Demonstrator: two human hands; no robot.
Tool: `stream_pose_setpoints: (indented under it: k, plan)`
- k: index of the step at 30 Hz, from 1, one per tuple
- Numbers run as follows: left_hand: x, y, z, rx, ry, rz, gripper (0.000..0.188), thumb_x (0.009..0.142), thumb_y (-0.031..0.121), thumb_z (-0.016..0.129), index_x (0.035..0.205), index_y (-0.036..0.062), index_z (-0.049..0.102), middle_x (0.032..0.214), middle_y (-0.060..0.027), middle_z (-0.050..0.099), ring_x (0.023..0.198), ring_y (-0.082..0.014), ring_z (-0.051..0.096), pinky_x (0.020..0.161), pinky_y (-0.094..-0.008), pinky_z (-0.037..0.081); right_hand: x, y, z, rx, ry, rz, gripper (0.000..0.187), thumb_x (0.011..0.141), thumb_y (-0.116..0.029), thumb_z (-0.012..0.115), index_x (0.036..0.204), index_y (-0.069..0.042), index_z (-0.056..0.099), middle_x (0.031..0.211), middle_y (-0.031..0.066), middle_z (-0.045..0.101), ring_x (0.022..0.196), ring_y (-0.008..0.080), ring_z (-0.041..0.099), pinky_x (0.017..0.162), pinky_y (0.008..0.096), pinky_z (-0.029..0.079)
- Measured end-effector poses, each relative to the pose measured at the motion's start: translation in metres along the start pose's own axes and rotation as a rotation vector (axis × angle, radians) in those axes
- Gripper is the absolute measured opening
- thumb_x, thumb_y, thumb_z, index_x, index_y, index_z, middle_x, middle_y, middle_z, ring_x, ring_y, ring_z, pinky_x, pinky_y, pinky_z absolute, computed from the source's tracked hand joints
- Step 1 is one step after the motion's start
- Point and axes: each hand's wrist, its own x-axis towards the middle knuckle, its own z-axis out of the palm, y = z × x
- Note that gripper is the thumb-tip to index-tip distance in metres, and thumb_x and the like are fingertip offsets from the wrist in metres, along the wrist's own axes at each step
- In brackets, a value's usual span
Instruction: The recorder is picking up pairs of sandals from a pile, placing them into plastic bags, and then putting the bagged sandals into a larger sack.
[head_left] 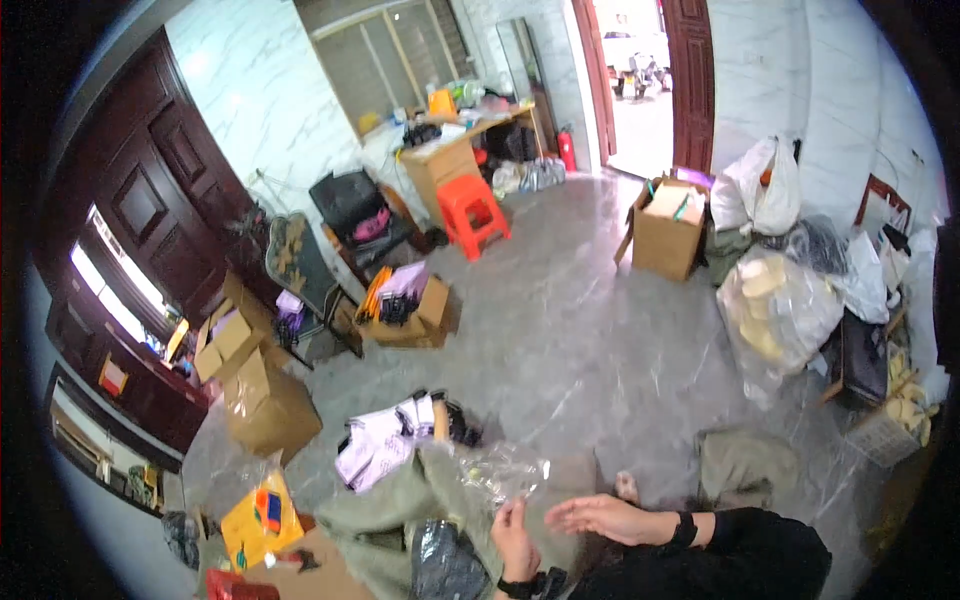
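Observation:
My left hand (515, 540) is closed, thumb and fingers pinched at the near edge of a crinkled clear plastic bag (505, 468). To its right, my right hand (610, 519) is held flat with the fingers stretched out and nothing in it. Both wrists wear dark bands. Below the hands spreads a grey-green cloth (375, 510), with a dark shiny plastic package (447, 565) lying on it left of my left hand. Just beyond the cloth sits a pile of lavender and black items (378, 448), too blurred to name exactly.
At left, an orange envelope (255, 525) carries an orange-and-blue tool. Cardboard boxes (270, 400) and chairs (310, 270) stand behind it. A red stool (472, 215) is by the desk. Stuffed bags (780, 310) line the right; another grey-green cloth (748, 465) lies on the floor.

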Motion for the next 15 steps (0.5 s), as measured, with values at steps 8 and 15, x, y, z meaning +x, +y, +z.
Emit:
stream_pose_setpoints:
  k: [8, 15]
  plan:
    - [0.153, 0.009, 0.115, -0.090, 0.005, 0.056, 0.007, 0.088, 0.015, 0.054, 0.090, 0.0083, 0.056, 0.082, 0.0018, 0.057, 0.073, -0.0069, 0.050, 0.062, -0.0199, 0.037, 0.021, -0.185, -0.099, -0.416, 0.046, -0.030, 0.029, 0.092, -0.016, 0.047, 0.114, 0.001, 0.052, 0.111, 0.0088, 0.057, 0.104, 0.0157, 0.053, 0.091, 0.0288, 0.039]
    - [0.240, 0.003, 0.219, -0.087, -0.042, 0.029, 0.007, 0.088, 0.013, 0.054, 0.085, 0.0073, 0.056, 0.082, 0.0017, 0.056, 0.073, -0.0056, 0.048, 0.064, -0.0197, 0.036, 0.029, -0.368, -0.073, -0.337, -0.534, -0.613, 0.033, 0.095, -0.019, 0.039, 0.116, 0.004, 0.049, 0.118, 0.0114, 0.052, 0.116, 0.0197, 0.043, 0.100, 0.0356, 0.030]
